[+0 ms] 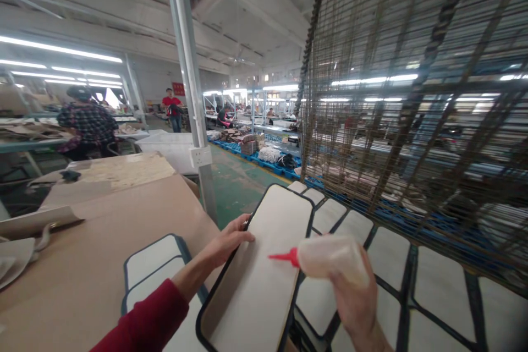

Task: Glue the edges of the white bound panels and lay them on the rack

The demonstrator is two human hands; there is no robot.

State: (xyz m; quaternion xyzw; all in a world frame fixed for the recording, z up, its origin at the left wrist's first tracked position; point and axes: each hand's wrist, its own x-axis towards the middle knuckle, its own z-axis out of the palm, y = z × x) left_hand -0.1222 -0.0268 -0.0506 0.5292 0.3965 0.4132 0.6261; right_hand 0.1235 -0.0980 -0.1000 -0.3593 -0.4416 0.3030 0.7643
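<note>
My left hand [231, 243] grips the left edge of a white rounded rectangular panel [264, 280] with a raised dark rim, its thumb over the rim. The panel is tilted up in front of me. In my right hand [355, 302] is a translucent squeeze bottle [330, 256] with a red pointed nozzle, its fingers wrapped round the body. The nozzle points left over the panel's white face; I cannot tell whether it touches. The bottle holds a pale yellowish liquid and looks slightly blurred.
Similar dark-rimmed panels [391, 253] lie in rows at the right, and more [154, 264] on the brown table [94, 286] at the left. A tall wire rack [404, 82] stands behind the right rows. A metal post [185, 66] rises ahead. Several people work farther back.
</note>
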